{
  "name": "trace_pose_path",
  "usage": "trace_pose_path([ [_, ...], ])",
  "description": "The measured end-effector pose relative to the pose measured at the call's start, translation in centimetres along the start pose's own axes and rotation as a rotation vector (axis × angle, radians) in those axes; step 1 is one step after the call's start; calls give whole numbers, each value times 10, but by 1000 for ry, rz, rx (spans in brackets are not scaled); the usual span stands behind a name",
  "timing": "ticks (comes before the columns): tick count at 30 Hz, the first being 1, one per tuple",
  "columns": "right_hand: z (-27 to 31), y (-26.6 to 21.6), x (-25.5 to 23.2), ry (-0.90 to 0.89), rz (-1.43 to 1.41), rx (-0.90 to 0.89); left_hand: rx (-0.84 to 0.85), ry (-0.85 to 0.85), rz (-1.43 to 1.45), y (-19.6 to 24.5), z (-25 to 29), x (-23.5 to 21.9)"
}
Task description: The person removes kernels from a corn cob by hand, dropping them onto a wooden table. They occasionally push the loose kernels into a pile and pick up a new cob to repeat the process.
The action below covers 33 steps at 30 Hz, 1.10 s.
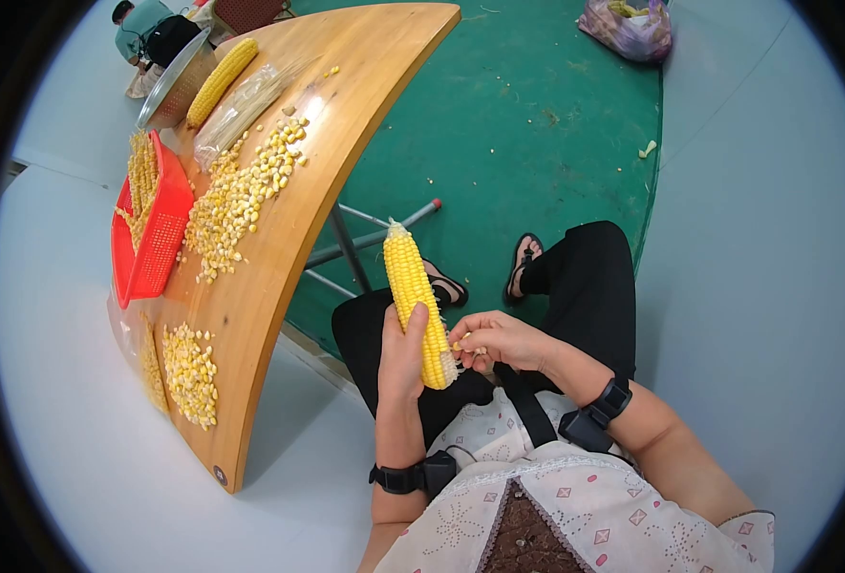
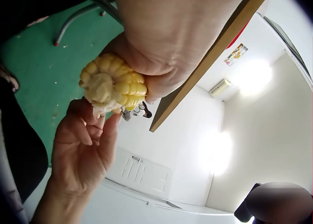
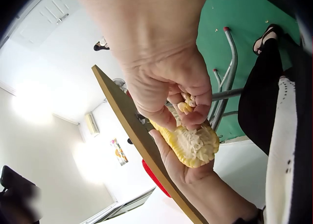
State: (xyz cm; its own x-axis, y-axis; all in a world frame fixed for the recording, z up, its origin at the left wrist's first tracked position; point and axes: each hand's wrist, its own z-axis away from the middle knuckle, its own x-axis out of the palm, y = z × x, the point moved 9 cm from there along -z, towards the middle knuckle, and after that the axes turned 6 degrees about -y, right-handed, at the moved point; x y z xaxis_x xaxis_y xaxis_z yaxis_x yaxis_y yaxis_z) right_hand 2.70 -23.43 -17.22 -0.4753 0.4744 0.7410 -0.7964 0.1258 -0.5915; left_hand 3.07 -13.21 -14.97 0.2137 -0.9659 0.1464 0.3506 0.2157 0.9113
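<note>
An ear of corn [image 1: 407,272] with yellow kernels is held over the lap, tilted, its tip pointing away. My left hand [image 1: 404,353] grips it around the lower half, thumb along the near side. At the butt end a patch of bare pale cob [image 3: 190,145] shows in the right wrist view. Beside that patch is my right hand [image 1: 503,341], fingers curled, with several loose kernels [image 3: 187,105] held in them. Its thumb and fingertips are right at the bare patch.
On the wooden table [image 1: 365,86] at left lie two kernel piles [image 1: 250,181], a red basket [image 1: 166,239] of stripped cobs [image 1: 142,181], another ear [image 1: 222,81], a clear packet [image 1: 250,107] and a metal colander [image 1: 176,91]. A plastic bag [image 1: 628,33] sits on the green floor.
</note>
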Motion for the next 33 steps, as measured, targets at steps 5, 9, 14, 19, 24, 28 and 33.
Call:
trace_pose_path([
  [5, -2, 0, -1, 42, 92, -31, 12, 31, 14, 5, 2, 4],
  [9, -4, -6, -2, 134, 321, -55, 33, 59, 9, -2, -3, -1],
  [14, -10, -3, -10, 175, 306, -78, 61, 63, -24, 0, -6, -2],
  [19, -12, -11, -11, 134, 326, -87, -6, 22, 10, -2, -11, 3],
  [24, -15, -25, -7, 124, 363, -103, 31, 32, -3, 1, -23, -2],
  [28, -16, -25, -12, 150, 376, -124, -29, -80, 115, 1, -22, 5],
  [33, -15, -21, -16, 153, 340, -93, 5, -6, 121, -2, -24, 2],
])
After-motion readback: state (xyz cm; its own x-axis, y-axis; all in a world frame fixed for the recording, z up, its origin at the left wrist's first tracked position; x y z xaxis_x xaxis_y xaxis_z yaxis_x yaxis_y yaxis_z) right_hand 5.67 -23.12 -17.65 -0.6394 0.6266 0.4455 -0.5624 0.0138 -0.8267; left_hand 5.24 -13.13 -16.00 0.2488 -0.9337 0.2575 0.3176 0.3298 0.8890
